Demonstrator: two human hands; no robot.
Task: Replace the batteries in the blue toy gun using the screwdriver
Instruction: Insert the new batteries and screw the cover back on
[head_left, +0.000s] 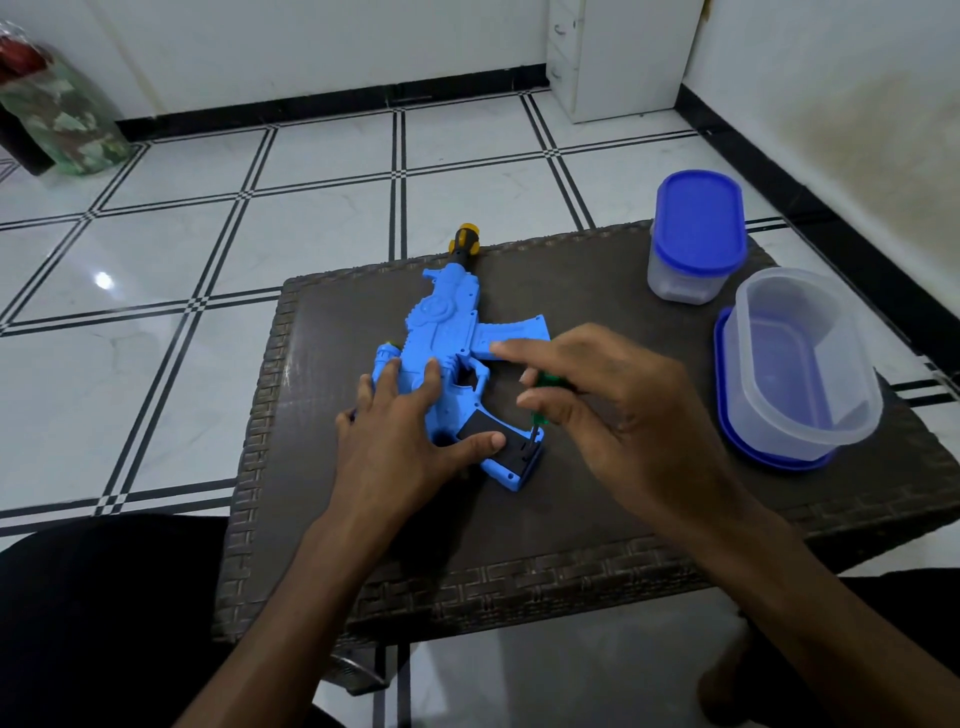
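Observation:
The blue toy gun (448, 332) lies flat on the dark woven table (597, 291), its yellow-and-black muzzle pointing away from me. My left hand (400, 431) presses down on the gun's body with spread fingers, the thumb lying on the black panel of the grip. A green-handled screwdriver (540, 402) stands almost upright in my right hand (613, 410), which pinches its handle. The screwdriver's tip meets the lower end of the grip; my fingers cover most of the handle.
A lidded clear tub with a blue lid (693, 239) stands at the table's far right. Nearer, an open clear tub (800, 364) sits on its blue lid. The white tiled floor surrounds the table; my knees are at its near edge.

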